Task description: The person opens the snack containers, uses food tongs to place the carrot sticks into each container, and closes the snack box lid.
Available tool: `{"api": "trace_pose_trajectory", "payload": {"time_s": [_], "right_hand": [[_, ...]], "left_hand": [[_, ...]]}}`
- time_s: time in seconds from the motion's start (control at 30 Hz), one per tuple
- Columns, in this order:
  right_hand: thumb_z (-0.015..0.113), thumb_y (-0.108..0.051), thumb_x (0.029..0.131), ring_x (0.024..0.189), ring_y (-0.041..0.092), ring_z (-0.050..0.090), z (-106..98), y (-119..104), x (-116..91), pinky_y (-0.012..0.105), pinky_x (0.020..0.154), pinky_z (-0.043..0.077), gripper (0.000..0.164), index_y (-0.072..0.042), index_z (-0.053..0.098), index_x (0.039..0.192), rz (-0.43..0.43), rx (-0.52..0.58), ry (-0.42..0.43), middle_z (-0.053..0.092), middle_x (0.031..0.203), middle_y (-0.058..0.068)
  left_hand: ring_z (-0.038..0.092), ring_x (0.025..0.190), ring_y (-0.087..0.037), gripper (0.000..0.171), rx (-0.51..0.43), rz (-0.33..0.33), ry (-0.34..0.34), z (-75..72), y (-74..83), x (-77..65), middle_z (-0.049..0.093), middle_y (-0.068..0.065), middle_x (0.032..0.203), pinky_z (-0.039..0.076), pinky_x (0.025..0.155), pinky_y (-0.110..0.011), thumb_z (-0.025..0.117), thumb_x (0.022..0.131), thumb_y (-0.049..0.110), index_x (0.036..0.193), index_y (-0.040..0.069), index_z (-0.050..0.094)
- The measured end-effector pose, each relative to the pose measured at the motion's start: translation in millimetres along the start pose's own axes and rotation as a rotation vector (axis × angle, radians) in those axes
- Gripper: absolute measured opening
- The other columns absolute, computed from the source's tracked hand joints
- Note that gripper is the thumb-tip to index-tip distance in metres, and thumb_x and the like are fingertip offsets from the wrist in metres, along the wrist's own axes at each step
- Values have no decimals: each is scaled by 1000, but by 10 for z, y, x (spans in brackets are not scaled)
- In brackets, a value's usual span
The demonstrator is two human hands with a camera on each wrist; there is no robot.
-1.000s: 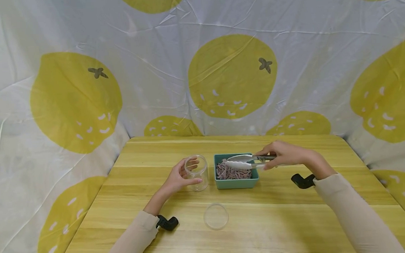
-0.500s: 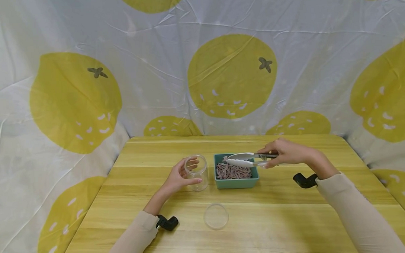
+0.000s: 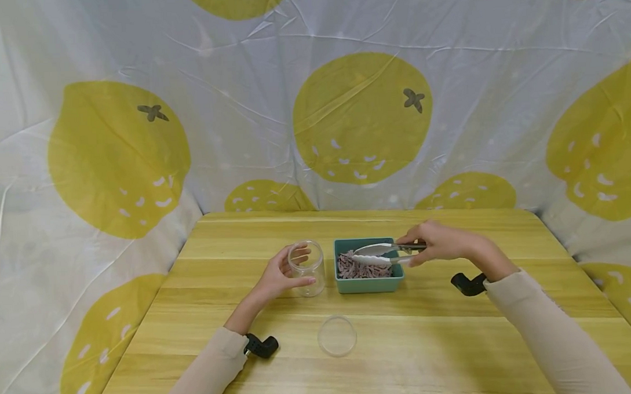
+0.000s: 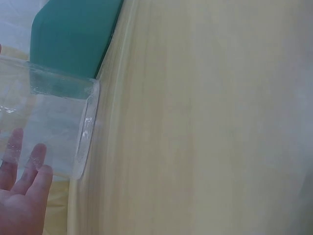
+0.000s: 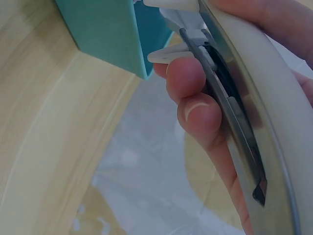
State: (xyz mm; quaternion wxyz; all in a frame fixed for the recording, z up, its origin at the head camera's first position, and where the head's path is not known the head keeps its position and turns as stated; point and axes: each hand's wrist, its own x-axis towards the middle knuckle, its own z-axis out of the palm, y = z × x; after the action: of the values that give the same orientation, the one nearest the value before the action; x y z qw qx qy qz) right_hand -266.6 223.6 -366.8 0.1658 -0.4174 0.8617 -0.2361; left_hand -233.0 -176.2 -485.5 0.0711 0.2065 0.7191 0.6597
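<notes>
My left hand (image 3: 276,275) holds a clear, open-topped jar (image 3: 315,272) standing on the table, thumb in front and fingers behind. The left wrist view shows the fingers (image 4: 35,183) through the jar wall (image 4: 54,112). To the jar's right is a green rectangular box (image 3: 369,285) with purplish-grey shreds (image 3: 364,270) inside. My right hand (image 3: 442,242) grips metal tongs (image 3: 372,259) with white tips. The tips are inside the box, parted, at the shreds; whether they hold any is unclear. In the right wrist view, fingers wrap the tongs' arms (image 5: 288,147) beside the box (image 5: 102,39).
A clear round lid (image 3: 337,336) lies on the wooden table (image 3: 430,355) in front of the jar and box. Behind the table hangs a white cloth (image 3: 239,107) with yellow fruit prints. Each wrist bears a black camera mount (image 3: 467,284).
Half a second ago the tongs were slightly higher with some shreds at their tips; now they are lower in the box. The left hand and jar have stayed in place.
</notes>
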Motion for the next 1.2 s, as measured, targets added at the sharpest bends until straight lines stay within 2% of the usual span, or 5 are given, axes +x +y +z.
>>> {"api": "trace_pose_trajectory", "payload": {"time_s": [0.3, 0.57, 0.73, 0.93, 1.2], "right_hand": [[76, -18, 91, 60, 4, 45, -26, -4, -10, 28, 62, 43, 53, 10, 59, 131, -19, 25, 28, 67, 120, 20], [74, -27, 92, 59, 4, 40, -151, -112, -78, 27, 60, 42, 56, 5, 58, 136, -19, 62, 49, 65, 124, 17], [74, -27, 92, 55, 4, 29, -239, -196, -105, 27, 54, 37, 56, 1, 58, 138, -17, 81, 66, 65, 101, 6], [73, -28, 93, 53, 3, 23, -308, -267, -108, 26, 51, 33, 56, -3, 57, 140, -16, 93, 60, 39, 70, -4], [75, -29, 92, 52, 4, 21, -364, -385, -18, 26, 51, 31, 57, -2, 58, 139, -56, 64, 58, 45, 75, -4]], "left_hand": [[40, 136, -47, 79, 5, 7, 3, 2, -7, -4, 43, -30, 147, 35, 112, -51, 81, 81, -1, 148, 0, 40], [38, 137, -47, 80, 3, 2, 4, -2, -15, -7, 42, -30, 147, 33, 112, -53, 82, 81, 0, 149, -1, 39], [38, 137, -47, 80, 6, -2, 7, -2, -10, -3, 42, -30, 147, 33, 113, -52, 82, 82, 0, 149, -1, 38], [39, 137, -45, 80, 3, -9, 3, -2, -1, -6, 42, -28, 148, 33, 113, -51, 82, 82, 1, 149, -1, 38], [38, 137, -46, 80, -6, -13, 3, -8, -3, 0, 42, -28, 148, 32, 113, -55, 82, 81, -1, 149, -1, 39]]}}
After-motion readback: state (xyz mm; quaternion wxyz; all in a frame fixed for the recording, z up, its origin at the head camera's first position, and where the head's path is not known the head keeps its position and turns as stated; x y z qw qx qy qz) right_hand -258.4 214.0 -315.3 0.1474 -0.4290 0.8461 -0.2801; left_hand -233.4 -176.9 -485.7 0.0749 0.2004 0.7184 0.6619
